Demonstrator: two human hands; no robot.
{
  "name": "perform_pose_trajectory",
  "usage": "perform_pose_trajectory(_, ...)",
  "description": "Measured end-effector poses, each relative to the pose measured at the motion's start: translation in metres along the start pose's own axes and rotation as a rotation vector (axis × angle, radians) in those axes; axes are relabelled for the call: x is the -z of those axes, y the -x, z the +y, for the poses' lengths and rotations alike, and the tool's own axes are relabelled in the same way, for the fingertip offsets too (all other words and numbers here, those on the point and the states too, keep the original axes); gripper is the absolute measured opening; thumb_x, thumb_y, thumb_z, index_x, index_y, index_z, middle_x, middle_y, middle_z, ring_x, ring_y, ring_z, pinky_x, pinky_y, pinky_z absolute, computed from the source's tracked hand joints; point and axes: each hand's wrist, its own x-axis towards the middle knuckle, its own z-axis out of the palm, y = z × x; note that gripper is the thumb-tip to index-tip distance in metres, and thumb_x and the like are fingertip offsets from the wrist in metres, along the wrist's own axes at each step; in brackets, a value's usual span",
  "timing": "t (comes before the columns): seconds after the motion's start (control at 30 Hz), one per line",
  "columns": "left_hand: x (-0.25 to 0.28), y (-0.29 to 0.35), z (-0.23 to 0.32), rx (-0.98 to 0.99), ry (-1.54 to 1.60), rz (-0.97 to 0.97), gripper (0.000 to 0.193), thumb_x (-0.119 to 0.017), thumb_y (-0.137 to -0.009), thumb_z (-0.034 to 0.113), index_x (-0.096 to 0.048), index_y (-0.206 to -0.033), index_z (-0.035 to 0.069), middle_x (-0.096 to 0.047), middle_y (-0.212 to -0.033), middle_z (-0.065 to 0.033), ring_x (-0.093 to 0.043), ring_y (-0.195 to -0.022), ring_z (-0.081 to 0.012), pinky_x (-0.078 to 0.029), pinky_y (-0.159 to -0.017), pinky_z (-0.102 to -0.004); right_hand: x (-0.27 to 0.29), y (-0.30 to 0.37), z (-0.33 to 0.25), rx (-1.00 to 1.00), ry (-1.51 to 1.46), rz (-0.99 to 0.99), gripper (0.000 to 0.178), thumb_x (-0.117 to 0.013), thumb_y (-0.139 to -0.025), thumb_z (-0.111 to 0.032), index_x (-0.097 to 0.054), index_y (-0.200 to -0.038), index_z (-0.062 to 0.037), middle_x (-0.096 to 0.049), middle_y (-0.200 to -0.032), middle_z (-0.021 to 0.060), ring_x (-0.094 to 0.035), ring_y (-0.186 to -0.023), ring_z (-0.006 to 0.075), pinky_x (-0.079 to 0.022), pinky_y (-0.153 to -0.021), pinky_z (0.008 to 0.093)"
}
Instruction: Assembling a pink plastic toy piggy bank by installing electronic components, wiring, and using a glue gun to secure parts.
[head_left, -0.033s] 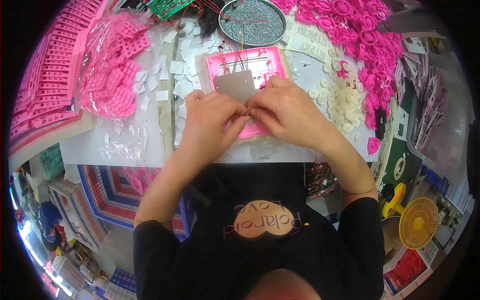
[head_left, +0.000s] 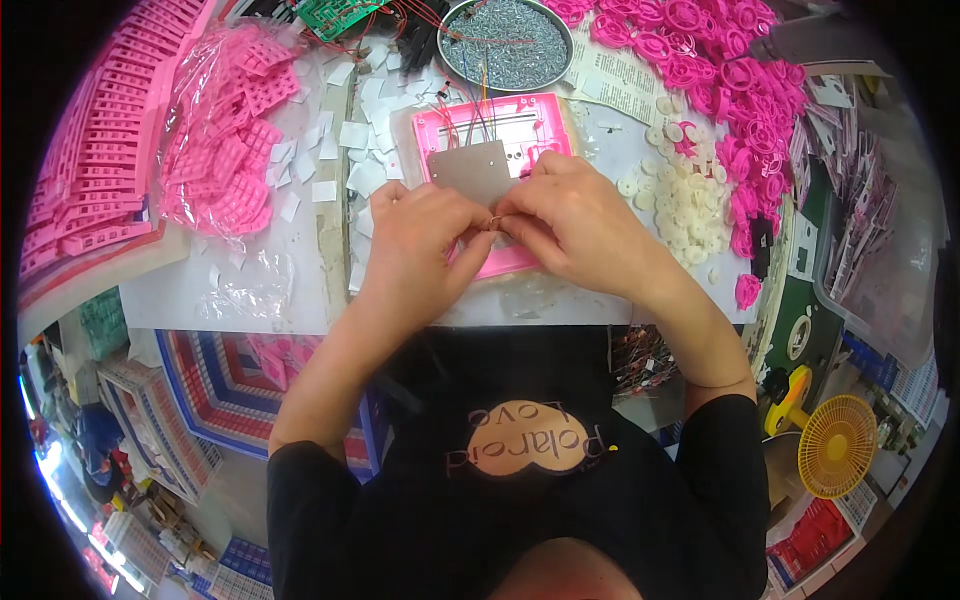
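Note:
A pink plastic housing (head_left: 548,118) lies in front of me, with a flat grey-brown board (head_left: 468,168) over its middle. Thin coloured wires rise from its far side. Above the near half of the housing, my left hand (head_left: 425,240) is closed in a pinch, thumb against fingertips. My right hand (head_left: 572,222) pinches from the other side, and the fingertips of both hands almost meet. A short thin wire (head_left: 495,221) shows between them. Its ends are hidden by my fingers, as is part of the housing beneath.
A round metal tray (head_left: 442,45) of small screws stands beyond the housing. White paper squares (head_left: 324,191) and bagged pink parts (head_left: 225,150) lie left. White plastic discs (head_left: 690,205) and pink rings (head_left: 735,75) are heaped right. A yellow fan (head_left: 838,446) is at lower right.

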Motion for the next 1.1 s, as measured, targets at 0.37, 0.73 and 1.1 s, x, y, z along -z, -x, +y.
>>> perform_pose_trajectory(0.37,0.0,0.0039,0.0032,-0.002,-0.059,0.101,0.013,-0.073,-0.078,0.007,-0.069,-0.088,0.015,-0.066,-0.085,0.0029,-0.061,-0.084,-0.0182,-0.032,-0.086,-0.0401,-0.0017,0.0008,0.0012,-0.052,-0.007,0.015,0.009,-0.066,-0.083,-0.014,-0.071,-0.082,-0.0061,-0.069,-0.076,0.0104,-0.061,-0.082,0.0324,-0.049,-0.075,0.0446)
perform_pose_trajectory(0.73,-0.0048,0.0076,0.0012,0.001,-0.03,0.069,0.01,-0.074,-0.079,0.01,-0.068,-0.085,0.015,-0.067,-0.085,0.003,-0.061,-0.087,-0.0201,-0.031,-0.089,-0.045,-0.0017,0.0031,0.0021,-0.078,-0.045,0.013,0.008,-0.069,-0.084,-0.012,-0.072,-0.085,-0.0051,-0.064,-0.075,0.0111,-0.06,-0.079,0.0296,-0.048,-0.071,0.0424)
perform_pose_trajectory(1.1,-0.0045,0.0071,0.003,-0.001,-0.036,0.041,0.008,-0.074,-0.08,0.011,-0.069,-0.086,0.015,-0.069,-0.087,0.0027,-0.061,-0.087,-0.0199,-0.031,-0.088,-0.0441,-0.0011,0.0022,0.0013,-0.09,-0.024,-0.001,0.012,-0.066,-0.085,-0.015,-0.071,-0.082,-0.0039,-0.068,-0.074,0.0138,-0.061,-0.082,0.0345,-0.049,-0.075,0.0473)
